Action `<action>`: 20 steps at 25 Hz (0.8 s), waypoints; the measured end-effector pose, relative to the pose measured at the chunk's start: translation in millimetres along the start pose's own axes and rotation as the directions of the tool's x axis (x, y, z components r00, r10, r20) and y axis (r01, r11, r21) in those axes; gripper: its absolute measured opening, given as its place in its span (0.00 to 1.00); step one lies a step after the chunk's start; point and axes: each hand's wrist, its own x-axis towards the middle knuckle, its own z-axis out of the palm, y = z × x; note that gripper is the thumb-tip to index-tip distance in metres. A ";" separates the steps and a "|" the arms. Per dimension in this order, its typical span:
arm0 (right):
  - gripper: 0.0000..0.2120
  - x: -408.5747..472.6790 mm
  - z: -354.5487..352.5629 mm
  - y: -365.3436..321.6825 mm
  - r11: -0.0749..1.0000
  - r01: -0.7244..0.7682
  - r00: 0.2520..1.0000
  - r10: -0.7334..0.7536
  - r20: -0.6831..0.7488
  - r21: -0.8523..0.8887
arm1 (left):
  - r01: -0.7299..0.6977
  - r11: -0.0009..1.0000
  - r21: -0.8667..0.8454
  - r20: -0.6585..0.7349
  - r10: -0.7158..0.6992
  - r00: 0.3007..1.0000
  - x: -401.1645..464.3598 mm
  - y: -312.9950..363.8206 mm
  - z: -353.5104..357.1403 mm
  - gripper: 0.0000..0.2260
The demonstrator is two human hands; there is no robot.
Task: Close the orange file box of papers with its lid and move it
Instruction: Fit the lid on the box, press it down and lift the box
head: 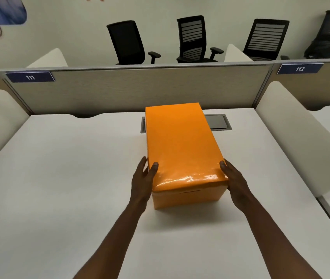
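The orange file box (188, 198) stands on the white desk (63, 178) with its orange lid (180, 143) on top, so the papers inside are hidden. The box runs lengthwise away from me, at the middle of the desk. My left hand (143, 180) presses against the near left corner, thumb on the lid's top and fingers down the side. My right hand (233, 182) holds the near right corner in the same way. Both hands grip the box at lid height.
A grey cable hatch (217, 122) is set in the desk behind the box. A beige partition (140, 89) closes the far edge, with white side dividers (293, 125) left and right. Black office chairs (127, 43) stand beyond the partition.
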 end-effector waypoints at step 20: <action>0.56 -20.5 -0.6 24.7 0.866 0.357 0.932 -0.304 0.200 -0.349 | -0.328 0.841 0.430 0.043 0.344 0.938 -46.6 -39.8 -6.9 0.50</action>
